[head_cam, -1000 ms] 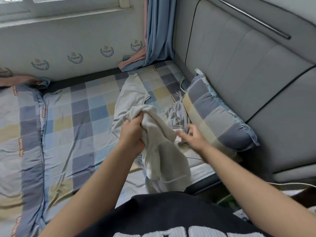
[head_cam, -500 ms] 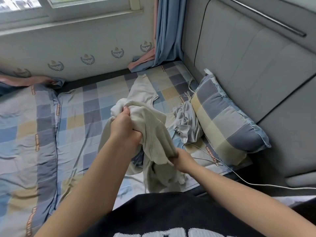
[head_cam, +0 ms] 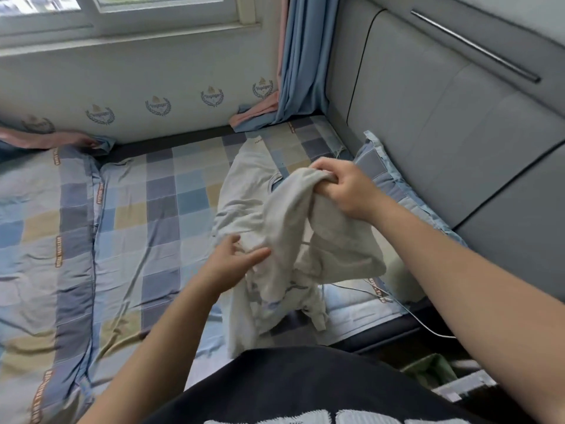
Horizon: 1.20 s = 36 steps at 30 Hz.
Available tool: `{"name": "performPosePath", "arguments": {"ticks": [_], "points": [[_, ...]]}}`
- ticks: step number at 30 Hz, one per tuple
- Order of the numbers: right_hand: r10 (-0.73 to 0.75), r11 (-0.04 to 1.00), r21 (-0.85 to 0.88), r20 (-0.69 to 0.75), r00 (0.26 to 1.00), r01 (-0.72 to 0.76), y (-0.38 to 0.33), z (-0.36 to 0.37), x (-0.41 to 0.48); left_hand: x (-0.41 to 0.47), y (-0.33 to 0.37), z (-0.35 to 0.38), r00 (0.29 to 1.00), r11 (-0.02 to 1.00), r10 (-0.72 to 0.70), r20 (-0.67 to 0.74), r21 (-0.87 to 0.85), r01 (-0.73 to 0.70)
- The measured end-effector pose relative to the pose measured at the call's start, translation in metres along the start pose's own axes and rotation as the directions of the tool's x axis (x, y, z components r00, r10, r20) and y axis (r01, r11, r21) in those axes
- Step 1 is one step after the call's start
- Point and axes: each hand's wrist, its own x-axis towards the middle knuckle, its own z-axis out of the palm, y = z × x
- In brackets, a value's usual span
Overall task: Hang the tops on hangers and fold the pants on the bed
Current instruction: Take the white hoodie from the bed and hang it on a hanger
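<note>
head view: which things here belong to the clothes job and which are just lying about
Job: pale grey garment, gripped by the right hand and touched by the left hand; flat pale garment beyond it; checked bed sheet as work surface.
Lying about: pillow, white cable, blue curtain.

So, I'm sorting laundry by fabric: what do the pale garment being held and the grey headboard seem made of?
The pale garment: soft matte knit, probably cotton jersey; drapes and bunches limply. The grey headboard: padded upholstery, likely faux leather; smooth panels with seams and faint sheen.
</note>
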Motion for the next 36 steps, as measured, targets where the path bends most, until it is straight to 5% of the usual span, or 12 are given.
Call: {"name": "performPosePath", "arguments": {"ticks": [4,6,9,11,14,19,21,24,26,28,31,36], "points": [[-0.109,0.991,-0.050,0.186,0.976,0.121,-0.048,0.003,0.017,0.000,0.022,0.034,0.938,0.938,0.346,0.027,0.007,-0.347],[-0.151,0.985,-0.051,0.217,0.964,0.165,-0.067,0.004,0.026,0.006,0.030,0.047,0.917,0.914,0.387,-0.098,-0.089,-0.396],[-0.174,0.981,-0.053,0.203,0.964,0.189,-0.076,-0.005,0.041,0.013,0.035,0.042,0.853,0.897,0.415,-0.316,-0.013,-0.441],[-0.112,0.977,-0.177,0.052,0.992,0.120,-0.063,-0.008,0.050,0.016,0.034,0.034,0.891,0.917,0.341,-0.300,-0.105,-0.386],[0.001,0.875,-0.463,-0.289,0.957,-0.141,-0.033,0.002,0.040,0.008,0.038,0.023,0.969,0.806,0.068,-0.239,-0.559,-0.194],[0.287,0.954,-0.031,-0.189,0.939,-0.298,0.027,0.038,-0.024,0.001,0.037,0.021,0.980,0.402,-0.197,0.010,-0.911,0.090],[0.530,0.847,-0.009,-0.051,0.846,-0.532,0.053,0.056,-0.055,-0.004,0.035,0.021,0.965,0.300,-0.242,0.096,-0.939,0.169],[0.849,0.475,-0.096,0.313,0.426,-0.875,0.075,0.085,-0.097,-0.005,0.029,0.016,0.963,0.220,-0.219,0.154,-0.954,0.203],[0.836,0.309,-0.125,0.509,0.206,-0.943,0.078,0.104,-0.110,-0.006,0.030,0.015,0.963,0.200,-0.187,0.193,-0.952,0.230],[0.787,0.225,-0.017,0.593,0.172,-0.974,0.079,0.121,-0.110,-0.009,0.032,0.017,0.962,0.209,-0.155,0.226,-0.944,0.256],[0.822,0.132,0.186,0.529,0.212,-0.974,0.080,0.135,-0.093,-0.013,0.035,0.020,0.960,0.277,-0.108,0.259,-0.919,0.279],[0.861,0.115,0.315,0.441,0.252,-0.942,0.093,0.127,-0.073,-0.015,0.025,0.016,0.963,0.433,-0.045,0.265,-0.864,0.258]]}}
